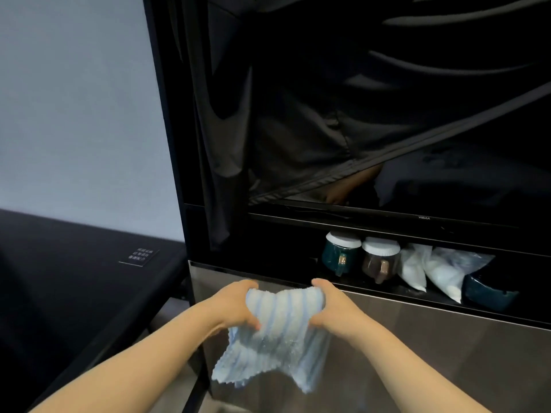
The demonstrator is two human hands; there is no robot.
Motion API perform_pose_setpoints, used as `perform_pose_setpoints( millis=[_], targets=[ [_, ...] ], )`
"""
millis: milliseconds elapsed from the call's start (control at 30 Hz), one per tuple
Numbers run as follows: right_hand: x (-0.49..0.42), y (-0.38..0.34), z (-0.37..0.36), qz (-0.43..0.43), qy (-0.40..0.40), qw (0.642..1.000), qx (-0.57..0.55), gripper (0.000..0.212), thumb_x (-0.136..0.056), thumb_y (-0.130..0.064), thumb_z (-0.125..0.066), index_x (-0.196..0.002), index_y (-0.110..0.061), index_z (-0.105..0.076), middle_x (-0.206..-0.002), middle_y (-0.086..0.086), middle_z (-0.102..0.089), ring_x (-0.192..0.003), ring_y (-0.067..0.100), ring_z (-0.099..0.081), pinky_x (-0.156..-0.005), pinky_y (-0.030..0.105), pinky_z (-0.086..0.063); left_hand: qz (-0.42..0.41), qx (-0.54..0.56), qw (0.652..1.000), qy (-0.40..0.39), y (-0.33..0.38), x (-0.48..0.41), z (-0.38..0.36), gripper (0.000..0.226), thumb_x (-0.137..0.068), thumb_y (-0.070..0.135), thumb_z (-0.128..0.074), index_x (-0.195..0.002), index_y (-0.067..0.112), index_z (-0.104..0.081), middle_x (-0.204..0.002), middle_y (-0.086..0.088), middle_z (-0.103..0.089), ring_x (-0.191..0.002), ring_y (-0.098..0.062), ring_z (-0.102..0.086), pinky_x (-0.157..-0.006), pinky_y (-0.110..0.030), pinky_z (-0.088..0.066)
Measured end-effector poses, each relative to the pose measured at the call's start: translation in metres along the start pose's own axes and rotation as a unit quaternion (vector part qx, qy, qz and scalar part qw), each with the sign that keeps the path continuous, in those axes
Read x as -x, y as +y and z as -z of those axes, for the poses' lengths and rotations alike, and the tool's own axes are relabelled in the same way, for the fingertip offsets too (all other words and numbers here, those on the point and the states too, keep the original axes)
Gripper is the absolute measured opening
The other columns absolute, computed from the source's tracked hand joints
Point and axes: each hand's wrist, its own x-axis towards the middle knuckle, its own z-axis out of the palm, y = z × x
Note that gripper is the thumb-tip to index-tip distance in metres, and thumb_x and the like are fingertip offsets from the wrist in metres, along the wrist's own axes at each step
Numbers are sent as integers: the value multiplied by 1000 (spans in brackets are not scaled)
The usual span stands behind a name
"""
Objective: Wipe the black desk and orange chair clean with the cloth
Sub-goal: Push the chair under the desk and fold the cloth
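A light blue ribbed cloth (pixel 277 332) hangs in front of me, held by both hands. My left hand (pixel 235 305) grips its upper left part and my right hand (pixel 334 308) grips its upper right part, fingers curled round the fabric. The lower part of the cloth dangles loose. The black desk (pixel 74 281) lies to the left, below a pale wall. No orange chair is in view.
A steel-fronted cabinet (pixel 417 347) stands right behind the cloth. Its open shelf holds two lidded jars (pixel 357 257), white plastic bags (pixel 441 269) and a dark teal dish (pixel 489 290). A dark TV screen (pixel 387 114) sits above. A small label (pixel 139 257) lies on the desk.
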Motion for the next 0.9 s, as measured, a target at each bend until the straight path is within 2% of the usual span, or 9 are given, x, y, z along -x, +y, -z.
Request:
perform_pose_setpoints(
  millis=[133,233,333,400,500,600,700,833,900],
  targets=[
    [-9,0,5,35,64,982,173,14,-77,-12,-61,-82,1,-60,-81,9,-56,-73,18,-49,-58,30,-32,-30,-113,991,62,2,-6,13,33,-67,31,-80,-94,18,-65,-94,5,-63,-86,-13,-57,-70,-25,-46],
    [-15,-2,13,7,97,984,-151,15,-79,-13,-68,-68,-7,-60,-64,1,-56,-61,12,-49,-52,23,-34,-31,185,979,75,-6,-17,34,27,-56,25,-86,-72,14,-67,-68,4,-67,-70,-17,-64,-56,-19,-45],
    [-20,-9,17,-38,45,857,-512,23,-88,-31,-62,-81,-13,-76,-78,2,-74,-70,15,-70,-68,30,-49,7,599,801,-15,-7,-22,45,40,-67,52,-72,-62,13,-70,-54,-2,-64,-48,-18,-63,-46,-21,-47],
    [-22,-11,7,-83,-10,853,-515,34,-88,-50,-58,-92,-22,-76,-96,5,-75,-90,20,-71,-81,36,-52,66,666,742,-44,-9,-31,33,68,-77,66,-51,-66,2,-73,-51,-6,-62,-41,-18,-60,-40,-20,-46],
    [-21,-5,-18,-171,-87,903,-385,37,-78,-47,-68,-102,-18,-71,-94,5,-75,-82,19,-72,-69,31,-55,132,615,772,-93,-22,-39,9,95,-87,69,-30,-92,-22,-58,-49,-13,-61,-43,-16,-61,-42,-17,-46],
    [-35,-1,-15,-171,-60,855,-486,32,-84,-27,-67,-107,-5,-68,-95,15,-73,-78,27,-72,-62,35,-57,170,592,776,-133,-26,-42,10,71,-78,60,-58,-109,-4,-67,-102,-20,-69,-94,-30,-67,-86,-38,-52],
    [-51,-3,0,-112,-16,792,-601,36,-75,-32,-70,-99,-5,-73,-94,14,-72,-82,31,-71,-69,40,-56,176,556,803,-124,-25,-53,25,49,-65,27,-77,-104,-1,-69,-98,-19,-71,-82,-31,-68,-76,-41,-56],
    [-58,-3,-14,-161,-126,904,-374,36,-79,-27,-70,-113,-21,-61,-97,5,-74,-85,24,-71,-71,39,-56,155,513,842,-65,-10,-72,35,35,-91,13,-58,-68,-10,-70,-63,-24,-67,-53,-21,-66,-52,-20,-53],
    [-69,-2,-19,-133,-103,898,-407,33,-84,-14,-68,-115,-21,-58,-96,6,-75,-84,25,-72,-61,37,-57,146,559,815,-51,-6,-85,36,41,-92,19,-57,-108,-19,-60,-107,-41,-57,-80,-32,-68,-90,-29,-49]
  ],
)
